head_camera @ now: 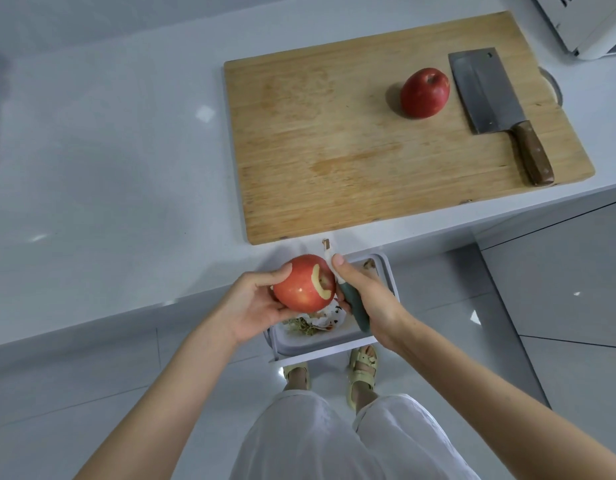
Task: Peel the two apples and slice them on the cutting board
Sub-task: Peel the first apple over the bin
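Note:
My left hand (pixel 254 299) grips a red apple (pixel 301 284) in front of the counter edge, over a waste bin. A short curl of peel is lifted near its stem end. My right hand (pixel 365 299) holds a peeler (pixel 348 299) with a dark green handle and white head, its blade end against the apple's right side. A second red apple (pixel 424 92), unpeeled, sits on the wooden cutting board (pixel 334 150) at the right. A cleaver (pixel 496 109) with a brown handle lies on the board, just right of that apple.
The white waste bin (pixel 386 271) hangs below the counter edge and holds scraps. The board lies on a white counter (pixel 109 150). A white appliance (pixel 590 22) stands at the far right corner. Grey floor tiles and my sandalled feet show below.

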